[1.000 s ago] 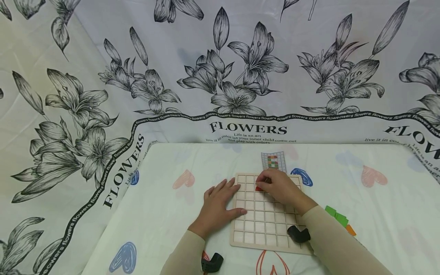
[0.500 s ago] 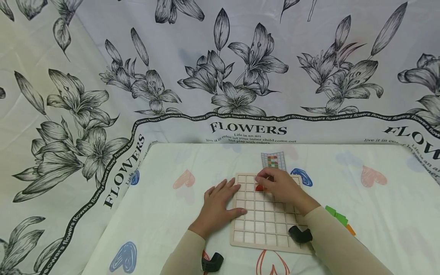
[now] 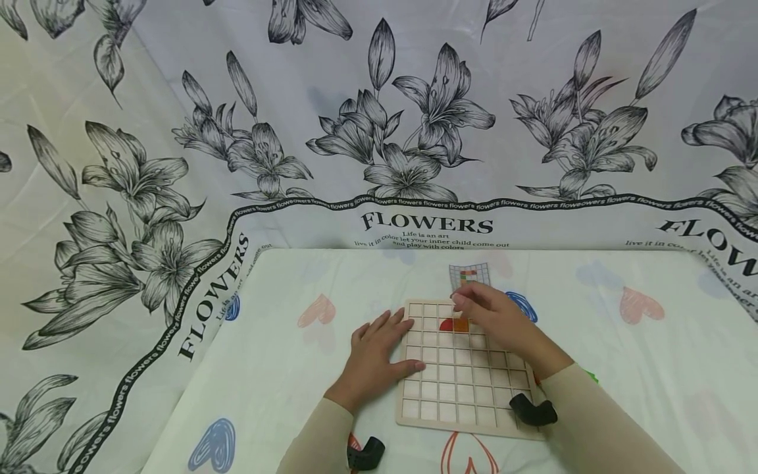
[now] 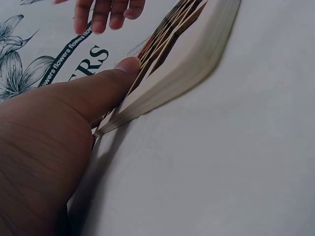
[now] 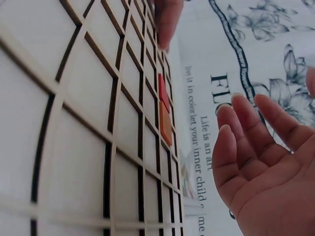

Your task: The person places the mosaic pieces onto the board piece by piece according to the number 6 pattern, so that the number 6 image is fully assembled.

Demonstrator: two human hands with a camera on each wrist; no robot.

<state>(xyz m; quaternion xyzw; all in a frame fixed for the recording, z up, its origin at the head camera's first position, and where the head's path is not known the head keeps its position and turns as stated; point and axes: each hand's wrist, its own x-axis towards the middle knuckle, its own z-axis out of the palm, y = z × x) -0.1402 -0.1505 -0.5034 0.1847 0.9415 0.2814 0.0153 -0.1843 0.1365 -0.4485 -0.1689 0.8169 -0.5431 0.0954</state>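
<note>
A wooden grid board [image 3: 447, 392] lies on the table, divided into square cells by thin ridges. In its second row sit a red piece with a curved edge [image 3: 447, 325] and, right beside it, an orange square [image 3: 461, 325]; the right wrist view shows both lying in neighbouring cells. My left hand [image 3: 370, 359] rests at the board's left edge, fingers spread and thumb over the rim. Over the board's upper part hovers my right hand [image 3: 503, 322]. Its fingers bend loosely and hold nothing, as the right wrist view [image 5: 270, 172] shows.
Behind the board lies a small card with a coloured grid pattern [image 3: 468, 272], partly covered by my right hand. A green piece [image 3: 592, 376] peeks out beside my right sleeve. Black devices [image 3: 533, 409] sit at both wrists. A flower-printed curtain [image 3: 408, 145] hangs behind the table.
My right hand has drawn away from the red piece, up and to the right, uncovering the orange square. My right sleeve now hides most of the loose pieces at right. The left hand stays put.
</note>
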